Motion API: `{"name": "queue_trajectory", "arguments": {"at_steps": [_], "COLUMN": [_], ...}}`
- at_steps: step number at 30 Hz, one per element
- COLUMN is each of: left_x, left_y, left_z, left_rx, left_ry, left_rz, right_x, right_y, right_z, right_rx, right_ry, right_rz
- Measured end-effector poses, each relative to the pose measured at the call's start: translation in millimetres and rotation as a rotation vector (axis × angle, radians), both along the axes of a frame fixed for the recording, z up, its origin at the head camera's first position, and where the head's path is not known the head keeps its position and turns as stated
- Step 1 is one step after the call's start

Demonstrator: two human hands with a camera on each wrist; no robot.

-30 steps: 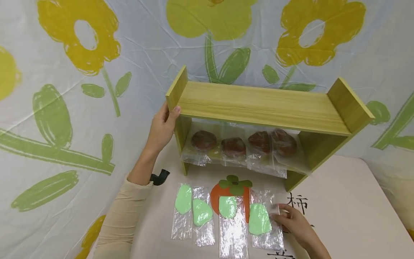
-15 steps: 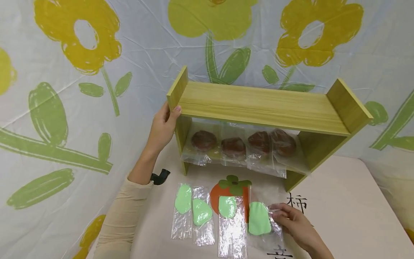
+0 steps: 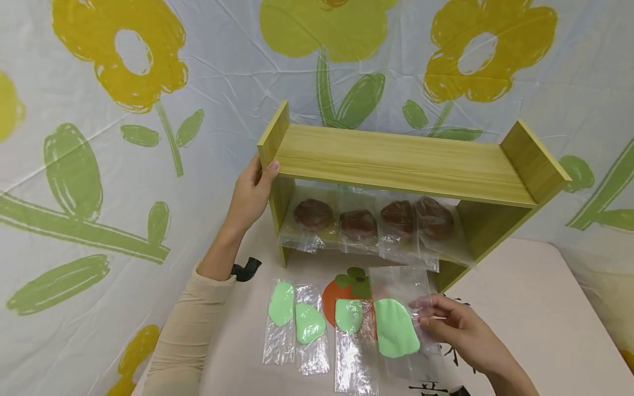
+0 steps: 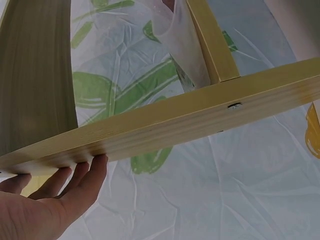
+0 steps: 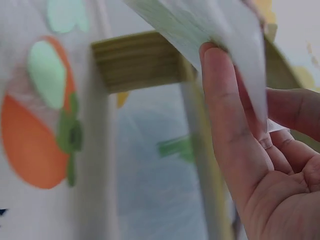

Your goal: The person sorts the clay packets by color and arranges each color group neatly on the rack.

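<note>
My left hand (image 3: 251, 192) holds the left side board of a small wooden shelf (image 3: 396, 159), thumb over its front edge; in the left wrist view the fingertips (image 4: 98, 162) lie along the board. A clear plastic bag with a flat pale green piece (image 3: 396, 329) hangs by its right edge from my right hand (image 3: 458, 324), pinched between thumb and fingers and lifted off the table. In the right wrist view the bag (image 5: 220, 30) runs between the fingers. Left of it on the table lie three similar bags with green pieces (image 3: 282, 303), (image 3: 310, 323), (image 3: 349, 315).
Several bags with dark reddish-brown round pieces (image 3: 313, 214) sit side by side on the shelf's middle board, their lower ends hanging over its edge. A black curved object (image 3: 246, 270) lies by the left forearm. A flower-printed cloth (image 3: 218, 82) stands behind the table (image 3: 520, 308).
My right hand has raised the rightmost green-piece bag off the table, up and toward the shelf. The left hand stays on the shelf's side; the other bags have not moved.
</note>
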State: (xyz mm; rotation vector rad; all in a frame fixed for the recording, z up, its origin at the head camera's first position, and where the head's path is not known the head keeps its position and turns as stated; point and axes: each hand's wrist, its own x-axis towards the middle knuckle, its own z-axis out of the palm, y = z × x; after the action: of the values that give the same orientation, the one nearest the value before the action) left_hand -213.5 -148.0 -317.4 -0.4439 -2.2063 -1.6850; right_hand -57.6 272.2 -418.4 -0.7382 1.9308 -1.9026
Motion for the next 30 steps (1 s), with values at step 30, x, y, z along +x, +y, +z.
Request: {"name": "queue_trajectory", "arguments": {"at_steps": [30], "left_x": [-2.3], "left_y": [-1], "left_z": [0.6], "left_rx": [0.007], "left_ry": [0.009], "left_rz": [-0.026], "right_x": [-77.9], "right_y": [-58], "right_z": [168.5], "right_rx": [-0.318], "right_ry": [0.202], "right_rz": [-0.017]}}
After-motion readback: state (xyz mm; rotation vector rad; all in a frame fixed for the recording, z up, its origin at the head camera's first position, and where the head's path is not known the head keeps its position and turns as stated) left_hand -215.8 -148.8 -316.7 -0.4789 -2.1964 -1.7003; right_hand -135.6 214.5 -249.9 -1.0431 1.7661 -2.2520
